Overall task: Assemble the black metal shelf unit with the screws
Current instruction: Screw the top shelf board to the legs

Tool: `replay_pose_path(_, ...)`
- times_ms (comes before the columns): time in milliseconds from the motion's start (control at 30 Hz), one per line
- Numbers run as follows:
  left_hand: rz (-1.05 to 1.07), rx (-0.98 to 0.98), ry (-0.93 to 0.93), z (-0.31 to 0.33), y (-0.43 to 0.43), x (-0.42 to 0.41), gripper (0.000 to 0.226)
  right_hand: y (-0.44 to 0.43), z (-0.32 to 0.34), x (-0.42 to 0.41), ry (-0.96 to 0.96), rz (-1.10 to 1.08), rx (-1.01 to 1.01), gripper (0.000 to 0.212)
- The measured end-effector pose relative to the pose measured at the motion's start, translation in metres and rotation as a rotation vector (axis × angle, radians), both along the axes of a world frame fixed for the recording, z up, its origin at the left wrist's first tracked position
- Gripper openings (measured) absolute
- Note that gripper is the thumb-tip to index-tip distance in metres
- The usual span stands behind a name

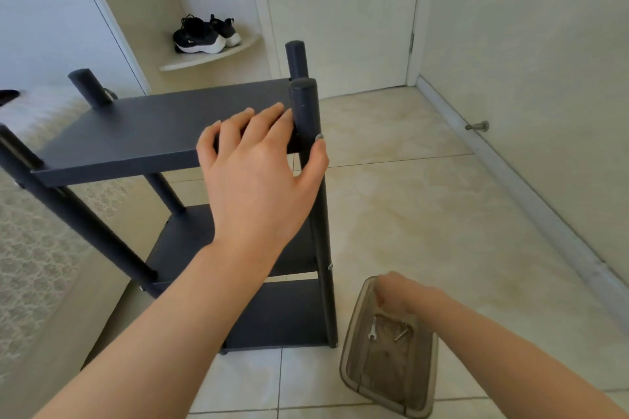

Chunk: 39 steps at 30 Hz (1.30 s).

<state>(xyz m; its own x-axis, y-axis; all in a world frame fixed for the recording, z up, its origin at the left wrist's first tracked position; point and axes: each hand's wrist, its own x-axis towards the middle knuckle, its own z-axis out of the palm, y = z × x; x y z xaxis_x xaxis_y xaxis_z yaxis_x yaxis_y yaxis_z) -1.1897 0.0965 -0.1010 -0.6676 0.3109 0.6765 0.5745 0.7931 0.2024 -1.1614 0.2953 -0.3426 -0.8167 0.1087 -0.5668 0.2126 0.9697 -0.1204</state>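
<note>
The black metal shelf unit (143, 133) stands on the tiled floor with three boards between four round posts. My left hand (258, 163) rests on the top board's front right corner, fingers laid flat on the board. Its thumb touches the front right post (308, 102) beside a silver screw head (319, 137). My right hand (398, 292) reaches down into a clear plastic box (354, 367) on the floor to the right of the unit; its fingertips are hidden. A small spanner (372, 330) and a screw (401, 332) lie in the box.
A patterned rug (34, 248) lies at the left under the unit's edge. A pair of black trainers (204, 36) sits on a corner ledge behind. A closed door is at the back, and a metal door stop (478, 126) sticks out of the right wall's skirting.
</note>
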Motion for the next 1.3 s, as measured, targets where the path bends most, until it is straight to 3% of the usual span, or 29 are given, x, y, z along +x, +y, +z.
replay_pose_path(300, -0.015, 0.023, -0.033, 0.003, -0.001, -0.001, 0.05, -0.004, 0.139, -0.009, 0.454, -0.077, -0.432, 0.006)
replay_pose_path(500, -0.01, 0.042, -0.05, 0.005, -0.001, -0.005, 0.05, -0.037, 0.193, 0.01, 0.715, -0.318, -0.839, 0.019)
replay_pose_path(633, -0.015, 0.036, -0.055, 0.005, -0.001, -0.006, 0.051, -0.055, 0.208, 0.01, 0.719, -0.487, -0.987, 0.024)
replay_pose_path(767, -0.006, 0.019, -0.064, 0.006, -0.003, -0.007, 0.052, -0.067, 0.209, -0.002, 0.768, -0.574, -0.974, 0.03)
replay_pose_path(867, -0.007, 0.021, -0.064, 0.006, -0.003, -0.007, 0.051, -0.075, 0.2, -0.009, 0.697, -0.628, -1.019, 0.03)
replay_pose_path(1000, -0.003, 0.025, -0.06, 0.006, -0.002, -0.008, 0.05, -0.081, 0.189, -0.019, 0.599, -0.696, -1.228, 0.03)
replay_pose_path(1300, -0.021, 0.017, -0.1, 0.013, -0.002, -0.013, 0.054, -0.087, 0.175, -0.045, 0.568, -0.799, -1.405, 0.036)
